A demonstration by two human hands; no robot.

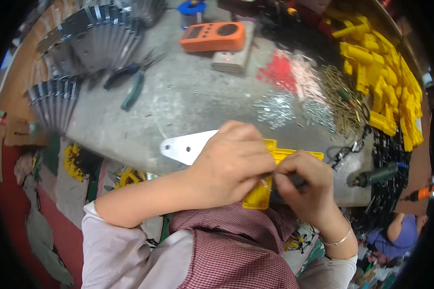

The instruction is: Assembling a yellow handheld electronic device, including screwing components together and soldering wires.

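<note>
My left hand (234, 164) is closed over a yellow plastic part (257, 196) at the near edge of the table. The part's arms stick out on both sides of the fingers. Close against it, my right hand (314, 185) is closed in a pinch, thumb and forefinger meeting by the left fingertips. Whatever lies in that pinch is hidden. From under my left hand a white flat plate (177, 148) with holes juts out to the left; whether it is joined to the yellow part I cannot tell.
Beyond my hands lie piles of small screws (275, 108), red pieces (279, 71) and pale pieces (306, 79). An orange multimeter (212, 38) rests on a power strip (230, 60). Pliers (132, 89) lie left; yellow parts (383, 72) and a power screwdriver (381, 175) lie right.
</note>
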